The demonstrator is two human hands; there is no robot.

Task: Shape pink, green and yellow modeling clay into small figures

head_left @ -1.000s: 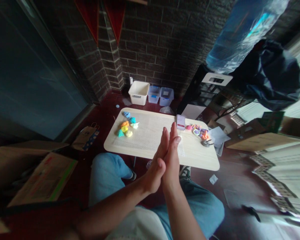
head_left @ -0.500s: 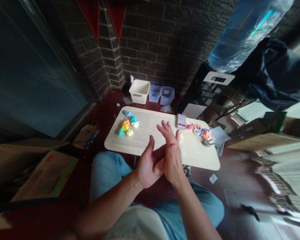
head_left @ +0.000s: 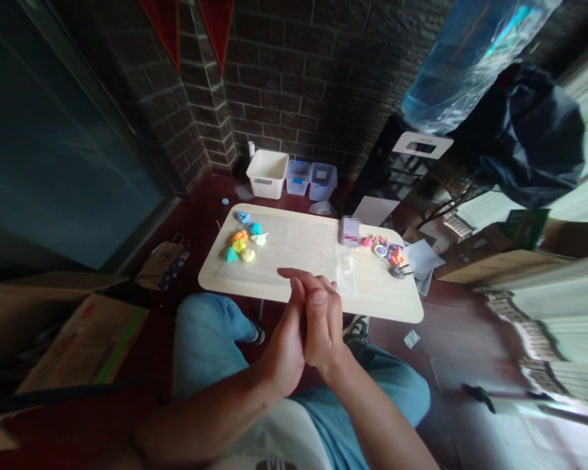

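A clear, textured plastic sheet (head_left: 298,254) lies flat over the left and middle of a pale, round-cornered counter (head_left: 382,300). On this side of it, above the lap of a seated person, two bare hands are clasped. The left hand (head_left: 285,349) and right hand (head_left: 324,329) press together, fingers partly curled and overlapping, thumbs side by side on top. One finger points out to the left. Whether anything is tucked between the palms cannot be told.

At the counter's left end sits a cluster of soft-looking lumps: blue (head_left: 243,217), teal (head_left: 255,228), white (head_left: 259,239), orange (head_left: 240,235), yellow (head_left: 238,246), green (head_left: 231,254) and pale yellow (head_left: 247,255). Right of the middle, near the far edge, is a phone (head_left: 351,231), its screen blurred out. Beside it, toward the right end, are a pink lump (head_left: 366,241), a pale ring (head_left: 381,250), an orange piece (head_left: 396,257) and a grey piece (head_left: 399,271).

Past the counter, on the dark red floor, stand a white tub (head_left: 268,186) and two bluish see-through bins (head_left: 298,183) against a dark brick wall (head_left: 284,85). Farther right, a large blue water bottle (head_left: 470,72) tops a dispenser (head_left: 422,145).
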